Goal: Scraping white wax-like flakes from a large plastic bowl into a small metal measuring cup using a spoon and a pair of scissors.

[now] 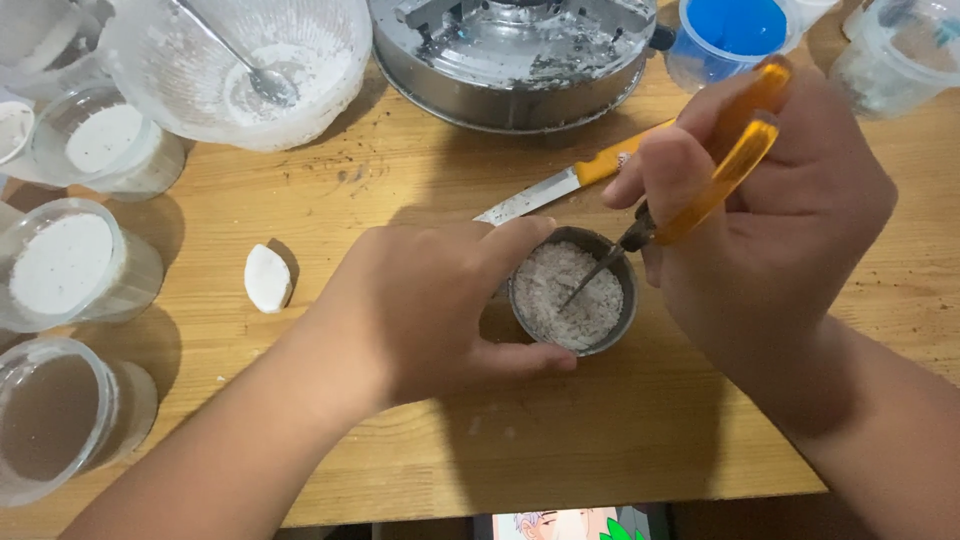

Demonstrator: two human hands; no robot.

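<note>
Head view. Small metal cup (575, 292) sits on the wooden surface (600, 430), filled with a pale grainy powder. Left hand (440, 310) curls round the cup's left side, thumb and fingers touching its wall. Right hand (790, 215) is closed on a pair of orange-handled scissors (715, 170), tilted, with the dark tips stuck down into the powder.

Just behind the cup lies a knife (560, 185), orange handle and steel blade, flat on the surface and partly hidden by the right hand. Further behind the cup is a wide round metal pan (515, 60), shiny and speckled. Behind and left of the cup stands a frosted plastic bowl (235, 65) with a spoon (255, 70) inside. Well left of the cup is a small white chunk (268, 278), smooth and rounded. Beyond it, clear plastic tubs (70, 265) hold white stuff. Behind and right of the cup sits a blue cup (730, 35).

The surface is light wood, grainy and dusted with dark specks near the pan.
</note>
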